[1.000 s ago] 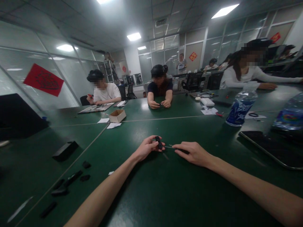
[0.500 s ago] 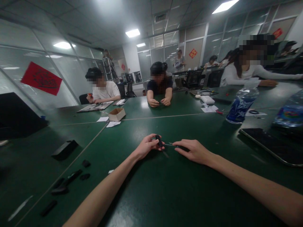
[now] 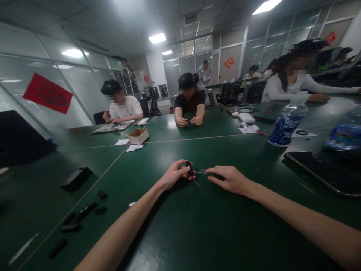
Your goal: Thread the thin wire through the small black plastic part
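Observation:
Above the green table point(image 3: 180, 226), my left hand point(image 3: 177, 174) is closed around a small black part point(image 3: 189, 168), whose exact kind I cannot make out. A thin dark strip hangs from its lower side. My right hand point(image 3: 229, 178) pinches a screwdriver with a dark handle and a thin metal shaft point(image 3: 201, 172). The shaft points left and its end meets the black part, though the tip itself is hidden. Much of the handle is covered by my right fingers.
Several small black pieces point(image 3: 84, 212) and a black block point(image 3: 76, 178) lie at left. A cardboard box point(image 3: 138, 136) stands farther back. On the right are a phone point(image 3: 324, 173), a water bottle point(image 3: 287, 124) and another bottle point(image 3: 345, 131). A person point(image 3: 190, 101) sits opposite.
Both my hands hold nearly the same place, with the shaft still against the black part. The view has shifted very slightly. Across the table, the person's hands have moved a little apart.

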Motion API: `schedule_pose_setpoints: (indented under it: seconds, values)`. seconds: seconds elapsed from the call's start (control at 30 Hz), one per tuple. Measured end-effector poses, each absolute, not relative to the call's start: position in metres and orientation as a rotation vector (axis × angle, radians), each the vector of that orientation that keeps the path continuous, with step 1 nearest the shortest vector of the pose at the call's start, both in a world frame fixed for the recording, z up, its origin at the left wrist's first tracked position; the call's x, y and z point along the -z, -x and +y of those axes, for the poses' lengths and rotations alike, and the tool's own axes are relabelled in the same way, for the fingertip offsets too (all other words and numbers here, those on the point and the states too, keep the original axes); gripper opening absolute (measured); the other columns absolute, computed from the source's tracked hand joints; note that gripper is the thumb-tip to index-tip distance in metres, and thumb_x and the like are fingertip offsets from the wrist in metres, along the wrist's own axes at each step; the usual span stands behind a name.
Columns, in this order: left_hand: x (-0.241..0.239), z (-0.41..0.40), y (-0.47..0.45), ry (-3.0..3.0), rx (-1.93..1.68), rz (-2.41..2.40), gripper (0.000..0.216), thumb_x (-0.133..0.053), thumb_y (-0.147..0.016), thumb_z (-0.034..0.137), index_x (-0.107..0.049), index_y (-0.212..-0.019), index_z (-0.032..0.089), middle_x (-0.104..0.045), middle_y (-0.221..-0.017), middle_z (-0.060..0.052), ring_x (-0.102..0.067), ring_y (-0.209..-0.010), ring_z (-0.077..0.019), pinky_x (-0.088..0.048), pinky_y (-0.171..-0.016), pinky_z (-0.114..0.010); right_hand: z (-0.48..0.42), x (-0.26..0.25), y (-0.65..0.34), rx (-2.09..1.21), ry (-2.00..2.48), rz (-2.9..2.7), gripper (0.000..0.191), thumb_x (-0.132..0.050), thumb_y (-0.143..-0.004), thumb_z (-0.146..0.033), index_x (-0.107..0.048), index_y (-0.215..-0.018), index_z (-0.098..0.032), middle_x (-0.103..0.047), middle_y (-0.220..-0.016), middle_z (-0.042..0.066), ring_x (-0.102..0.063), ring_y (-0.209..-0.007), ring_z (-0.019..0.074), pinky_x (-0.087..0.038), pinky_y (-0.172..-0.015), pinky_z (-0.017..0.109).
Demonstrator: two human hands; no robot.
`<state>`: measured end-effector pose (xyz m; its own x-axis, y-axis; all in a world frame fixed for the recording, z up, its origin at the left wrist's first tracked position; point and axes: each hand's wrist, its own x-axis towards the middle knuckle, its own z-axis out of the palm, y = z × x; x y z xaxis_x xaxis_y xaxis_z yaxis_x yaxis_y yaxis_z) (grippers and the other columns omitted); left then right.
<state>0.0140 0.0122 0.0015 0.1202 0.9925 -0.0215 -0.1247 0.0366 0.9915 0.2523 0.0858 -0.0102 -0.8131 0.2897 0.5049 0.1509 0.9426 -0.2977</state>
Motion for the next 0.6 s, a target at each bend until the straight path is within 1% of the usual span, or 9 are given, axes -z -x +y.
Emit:
schedule_pose_setpoints:
  seconds: [0.17,0.33,0.6]
  values:
    - [-0.0021,0.012,-0.0154,-1.166,-1.167,1.051,0.046,-0.074,-0.07,0.037,-0.054,-0.103,0.011,-0.069,-0.08,-0.008,-0.068,-0.069,-0.0175,-0.048,-0.062,-0.025,0.0851,0.0092,-0.2525,-0.34,0.316,-2.531,0.03,-0.046,-0.095,-0.036,-0.059,-0.115,-0.017,-0.066,-0.089,0.006,-0.062,-0.073,0.0153,-0.05,-0.064,0.028]
    - [-0.0017,0.0121,-0.0147,-1.198,-1.149,1.064,0.044,-0.072,-0.073,0.037,-0.054,-0.104,0.012,-0.069,-0.082,-0.008,-0.068,-0.07,-0.0172,-0.048,-0.063,-0.025,0.085,0.0086,-0.2525,-0.358,0.311,-2.531,0.03,-0.046,-0.095,-0.036,-0.059,-0.115,-0.018,-0.066,-0.088,0.006,-0.061,-0.071,0.0148,-0.05,-0.062,0.027]
    - [-0.0018,0.0117,-0.0143,-1.204,-1.14,1.072,0.046,-0.073,-0.072,0.037,-0.054,-0.105,0.012,-0.069,-0.081,-0.008,-0.068,-0.07,-0.0173,-0.048,-0.064,-0.026,0.0852,0.0094,-0.2526,-0.34,0.311,-2.533,0.029,-0.047,-0.094,-0.035,-0.058,-0.115,-0.017,-0.065,-0.088,0.006,-0.061,-0.071,0.0149,-0.049,-0.062,0.027]
